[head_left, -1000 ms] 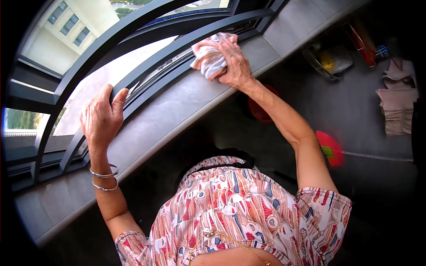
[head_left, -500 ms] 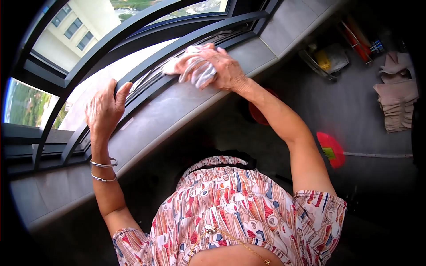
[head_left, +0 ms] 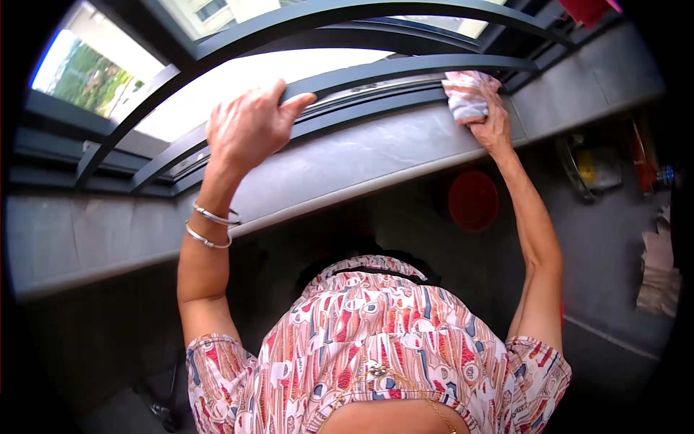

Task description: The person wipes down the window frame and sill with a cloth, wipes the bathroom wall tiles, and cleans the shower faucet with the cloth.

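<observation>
A crumpled pink-and-white cloth (head_left: 468, 98) is bunched in my right hand (head_left: 493, 129). It presses against the far right stretch of the window track, beside the grey sill (head_left: 347, 155). My left hand (head_left: 253, 129) grips the lower dark metal rail (head_left: 390, 74) of the window guard, its thumb on the near side and the fingers over the far side, partly hidden. Two silver bangles (head_left: 210, 228) circle my left wrist. Between my hands, the window track (head_left: 354, 107) runs along behind the sill.
Dark curved bars (head_left: 318, 16) rise in front of the window. Below the sill stands a red bucket (head_left: 473, 201). On the floor at right are a yellow-and-clear item (head_left: 598, 170), a red object (head_left: 642, 155) and folded beige fabric (head_left: 658, 271). Something pink (head_left: 589, 9) hangs at top right.
My right hand has slid the cloth rightward along the track, and that arm is straighter. My left hand stays on the rail. The whole view has turned, bringing the red bucket into fuller sight.
</observation>
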The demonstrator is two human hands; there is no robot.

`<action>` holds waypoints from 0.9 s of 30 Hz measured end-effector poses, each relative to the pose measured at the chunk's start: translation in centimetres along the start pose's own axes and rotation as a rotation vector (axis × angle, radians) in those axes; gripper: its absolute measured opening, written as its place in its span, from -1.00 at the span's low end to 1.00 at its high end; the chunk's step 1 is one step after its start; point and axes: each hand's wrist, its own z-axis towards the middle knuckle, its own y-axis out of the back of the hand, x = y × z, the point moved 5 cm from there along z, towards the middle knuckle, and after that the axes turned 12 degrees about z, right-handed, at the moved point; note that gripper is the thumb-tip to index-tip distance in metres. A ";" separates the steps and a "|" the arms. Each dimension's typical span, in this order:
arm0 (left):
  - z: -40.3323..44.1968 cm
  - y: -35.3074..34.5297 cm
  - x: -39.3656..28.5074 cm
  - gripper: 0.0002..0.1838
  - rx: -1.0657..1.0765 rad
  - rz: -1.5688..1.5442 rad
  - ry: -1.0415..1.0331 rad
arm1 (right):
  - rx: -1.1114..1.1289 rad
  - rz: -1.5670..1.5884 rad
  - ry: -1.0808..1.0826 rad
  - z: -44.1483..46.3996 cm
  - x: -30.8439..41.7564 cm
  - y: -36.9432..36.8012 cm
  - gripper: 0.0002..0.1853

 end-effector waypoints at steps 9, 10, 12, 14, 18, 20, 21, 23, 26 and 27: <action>-9.2 2.5 -5.7 -0.56 -0.610 -0.361 -0.091 | 0.214 0.202 0.261 0.6 13.1 -2.4 -0.23; -10.4 2.4 -5.9 -0.58 -0.566 -0.393 -0.056 | 0.228 0.241 0.337 0.7 15.2 -2.5 -0.22; -13.0 0.1 -3.2 -0.60 -0.508 -0.432 0.033 | 0.363 0.261 0.403 1.0 19.1 -5.8 -0.23; -15.4 -0.4 -2.0 -0.61 -0.459 -0.445 0.101 | 0.444 0.320 0.498 0.9 22.4 -8.4 -0.20; -19.9 -0.8 0.8 -0.66 -0.454 -0.380 0.334 | 0.509 0.511 0.661 1.6 29.5 -14.1 -0.18; -21.8 -0.8 1.6 -0.68 -0.457 -0.360 0.445 | 0.531 0.536 0.726 1.6 33.2 -16.9 -0.25; -22.5 -0.6 1.8 -0.69 -0.453 -0.351 0.480 | 0.532 0.549 0.756 1.4 35.0 -18.1 -0.29; -23.6 -0.3 2.1 -0.70 -0.467 -0.331 0.525 | 0.604 0.566 0.763 1.5 38.7 -20.2 -0.19; -23.8 0.5 2.7 -0.69 -0.498 -0.264 0.526 | 0.470 0.372 0.822 1.1 42.2 -22.5 -0.28; -23.8 0.6 2.9 -0.68 -0.506 -0.249 0.518 | 0.429 0.348 0.835 0.9 42.1 -22.4 -0.33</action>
